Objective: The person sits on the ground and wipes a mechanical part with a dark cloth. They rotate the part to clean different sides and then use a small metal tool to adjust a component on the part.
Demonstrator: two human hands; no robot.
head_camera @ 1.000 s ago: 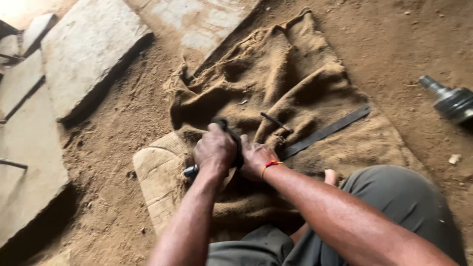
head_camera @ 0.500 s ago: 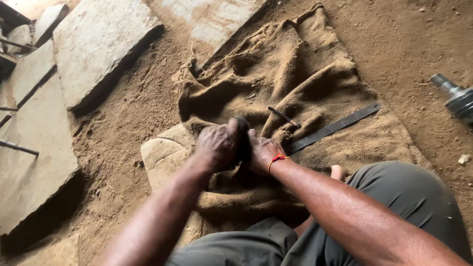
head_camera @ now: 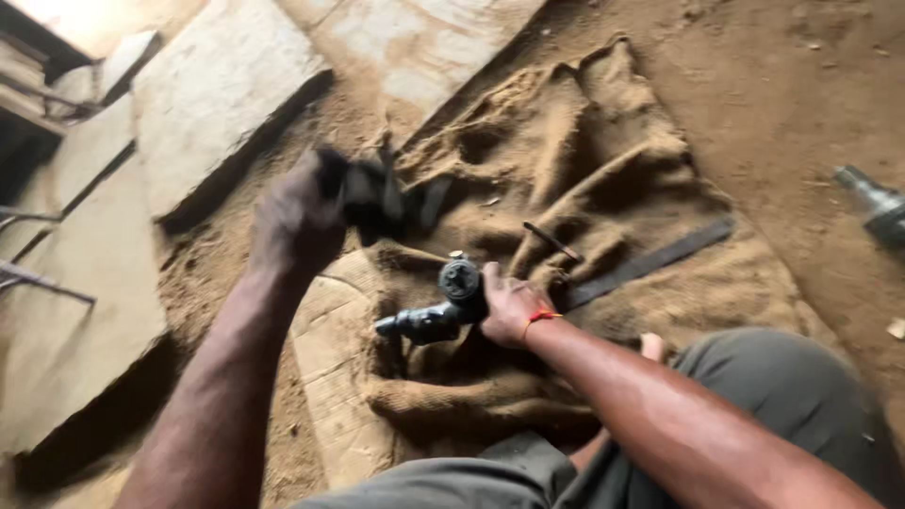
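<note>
My right hand (head_camera: pixel 514 306) grips a dark metal shaft part (head_camera: pixel 438 316) with a toothed round end, holding it on burlap sacking (head_camera: pixel 603 188) over a wooden block (head_camera: pixel 330 377). My left hand (head_camera: pixel 292 221) is raised above and to the left, blurred by motion, shut on a dark hammer-like tool (head_camera: pixel 372 193). A red thread circles my right wrist. A flat metal bar (head_camera: pixel 650 264) and a thin rod (head_camera: pixel 551 240) lie on the sacking just right of my right hand.
Flat stone slabs (head_camera: pixel 217 94) lie at the upper left on the sandy ground. A metal cylindrical part (head_camera: pixel 872 203) rests at the right edge. My knee in grey trousers (head_camera: pixel 782 396) fills the lower right.
My left hand has lifted off the part and swung up and to the left with the dark tool. The toothed end of the part is now uncovered. My right hand stays put.
</note>
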